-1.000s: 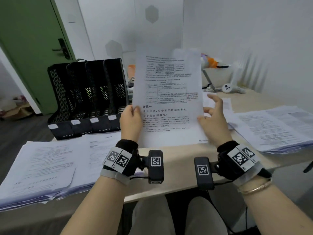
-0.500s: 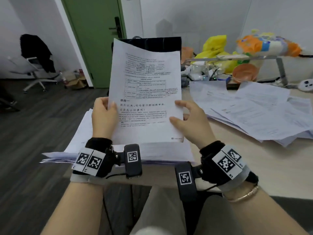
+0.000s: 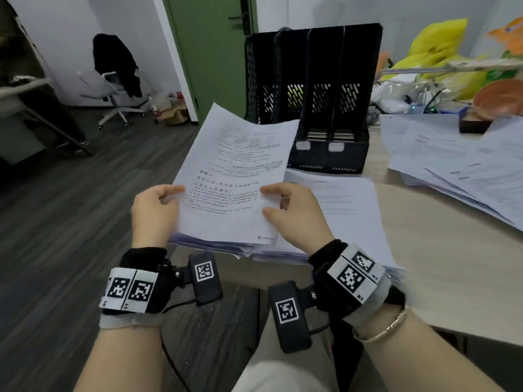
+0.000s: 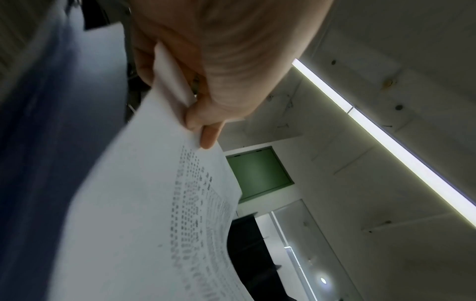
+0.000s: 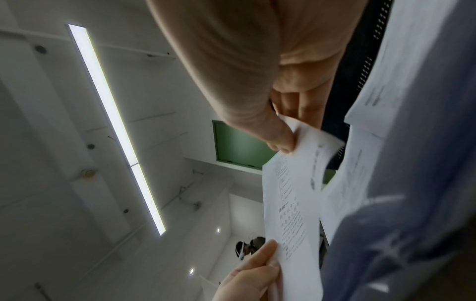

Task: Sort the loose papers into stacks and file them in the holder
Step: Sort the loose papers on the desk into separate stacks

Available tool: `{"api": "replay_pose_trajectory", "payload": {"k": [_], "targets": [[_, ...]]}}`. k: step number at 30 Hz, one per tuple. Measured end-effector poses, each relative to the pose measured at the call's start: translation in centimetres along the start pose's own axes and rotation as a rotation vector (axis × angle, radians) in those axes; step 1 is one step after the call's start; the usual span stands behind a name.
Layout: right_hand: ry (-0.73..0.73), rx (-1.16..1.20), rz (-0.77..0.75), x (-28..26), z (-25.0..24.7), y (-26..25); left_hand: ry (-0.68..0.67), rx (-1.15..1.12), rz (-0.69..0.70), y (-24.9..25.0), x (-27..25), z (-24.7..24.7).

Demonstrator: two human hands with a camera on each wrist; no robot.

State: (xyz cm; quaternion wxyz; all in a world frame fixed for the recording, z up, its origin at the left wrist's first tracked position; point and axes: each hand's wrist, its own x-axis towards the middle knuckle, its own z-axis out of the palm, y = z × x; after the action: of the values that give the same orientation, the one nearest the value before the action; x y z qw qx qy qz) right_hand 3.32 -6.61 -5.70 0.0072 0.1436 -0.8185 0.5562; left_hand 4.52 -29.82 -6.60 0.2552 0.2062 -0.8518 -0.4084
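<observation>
A printed sheet [image 3: 237,176] tilts low over a paper stack [image 3: 339,216] at the desk's left end. My left hand [image 3: 158,207] pinches the sheet's left edge, thumb on top; the left wrist view shows the same sheet [image 4: 144,213] pinched by that hand [image 4: 203,114]. My right hand [image 3: 294,213] pinches the right edge, and the right wrist view shows the thumb of that hand [image 5: 280,142] on the sheet [image 5: 291,203]. The black mesh file holder [image 3: 314,89] stands behind, its slots open toward me.
Loose papers [image 3: 458,168] spread over the desk's right side. Yellow and orange bags [image 3: 441,58] and an orange bowl [image 3: 501,100] crowd the back right. An office chair [image 3: 116,83] and a green door [image 3: 209,46] lie left of the desk, across dark floor.
The sheet has come down from upright at face height to lie tilted low over the stack. The view has swung left and downward, and both hands keep their hold.
</observation>
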Motion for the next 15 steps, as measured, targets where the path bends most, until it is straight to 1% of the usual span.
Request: {"api": "replay_pose_trajectory", "payload": {"k": [3, 6, 9, 11, 14, 15], "targets": [[-0.059, -0.064, 0.042, -0.2, 1.4, 0.2, 0.006, 0.039, -0.035, -1.5, 0.3, -0.6], [-0.161, -0.122, 0.098, -0.2, 2.4, 0.6, 0.012, 0.065, -0.071, -2.7, 0.3, -0.7], [-0.272, -0.098, 0.199, -0.5, 3.0, 1.2, -0.005, 0.105, -0.117, -3.4, -0.1, -0.5], [-0.305, -0.075, 0.270, -0.8, 3.3, 1.4, -0.021, 0.127, -0.142, -3.8, -0.4, -0.5], [-0.326, -0.222, 0.227, -0.8, 3.5, 2.1, -0.082, 0.153, -0.177, -4.3, -0.3, -0.5], [-0.322, -0.220, 0.219, -0.8, 3.6, 2.1, -0.110, 0.160, -0.185, -4.4, -0.2, -0.6]]}}
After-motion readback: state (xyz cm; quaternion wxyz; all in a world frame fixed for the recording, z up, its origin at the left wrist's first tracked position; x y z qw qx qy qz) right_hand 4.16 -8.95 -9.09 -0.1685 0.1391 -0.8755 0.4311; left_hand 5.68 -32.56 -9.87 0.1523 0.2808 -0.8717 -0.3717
